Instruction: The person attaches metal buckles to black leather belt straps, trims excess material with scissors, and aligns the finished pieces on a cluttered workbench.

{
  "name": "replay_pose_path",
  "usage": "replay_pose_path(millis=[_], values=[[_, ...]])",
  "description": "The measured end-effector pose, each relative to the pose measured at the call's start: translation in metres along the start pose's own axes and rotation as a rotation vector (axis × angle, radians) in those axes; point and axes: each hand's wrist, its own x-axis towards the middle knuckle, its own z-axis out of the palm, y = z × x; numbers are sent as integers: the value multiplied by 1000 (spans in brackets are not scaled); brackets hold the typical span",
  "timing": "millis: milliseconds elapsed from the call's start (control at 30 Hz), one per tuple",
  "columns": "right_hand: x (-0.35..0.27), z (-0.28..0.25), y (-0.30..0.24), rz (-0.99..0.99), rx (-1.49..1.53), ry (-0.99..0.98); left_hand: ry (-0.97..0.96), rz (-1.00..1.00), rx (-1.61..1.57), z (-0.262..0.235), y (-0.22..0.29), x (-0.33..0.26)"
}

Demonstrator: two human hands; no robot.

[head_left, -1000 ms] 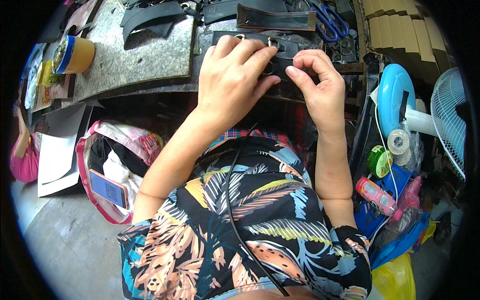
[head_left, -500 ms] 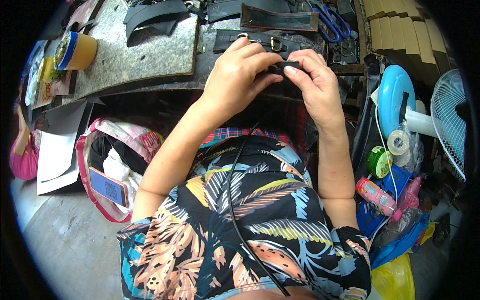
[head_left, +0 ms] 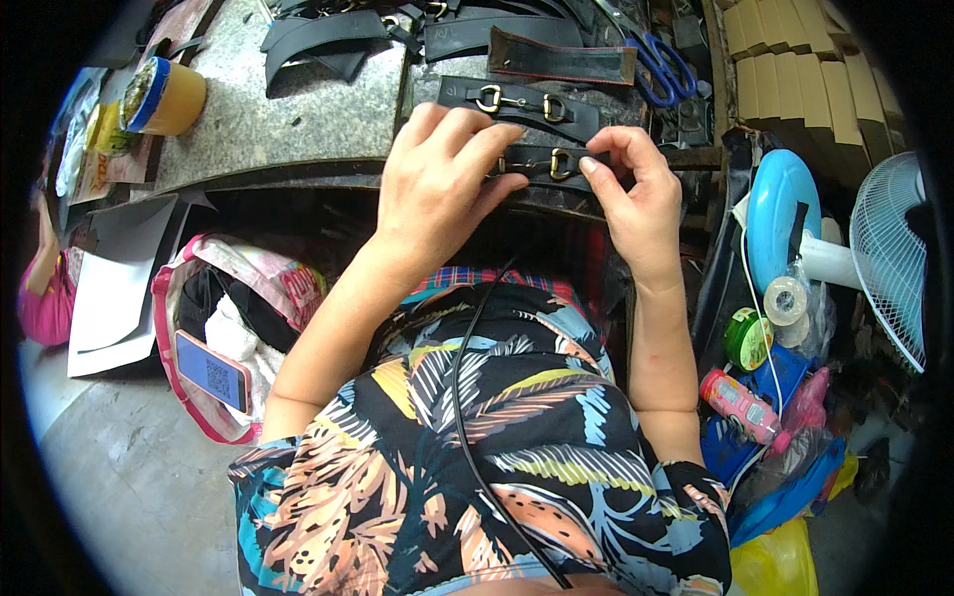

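Observation:
A short black leather strap (head_left: 537, 165) with gold-coloured metal fittings lies level at the bench's front edge, between my two hands. The thumb and fingers of my left hand (head_left: 432, 189) close around its left end, which they partly cover. At the other end my right hand (head_left: 639, 194) pinches the strap between thumb and forefinger. Just beyond it, a matching black strap (head_left: 524, 103) with a gold bit-shaped fitting rests on the bench. Farther back is a dark strip with reddish edges (head_left: 561, 64), near several black leather pieces (head_left: 326, 45).
Blue-handled scissors (head_left: 664, 70) lie at the back right. A tub with a blue rim (head_left: 164, 97) stands on the stone slab (head_left: 248, 129). Right of me are a fan (head_left: 889, 258), a blue stool (head_left: 782, 204) and a pink bottle (head_left: 740, 405). A bag holding a phone (head_left: 214, 372) sits left.
My hands have moved slightly apart and lower. The strap they hold, earlier mostly hidden in my fingers, now shows its gold fittings face up. The matching strap behind is less covered.

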Motion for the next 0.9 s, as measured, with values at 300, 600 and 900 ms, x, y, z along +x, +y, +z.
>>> replay_pose_path(millis=[300, 600, 900], values=[[0, 5, 10, -288, -206, 107, -2, 46, 21, -14, -12, -23], [1, 7, 14, -353, -251, 110, 33, 26, -23, -9, -3, -21], [2, 8, 12, -324, -240, 117, -8, 46, 117, -6, -3, -15]])
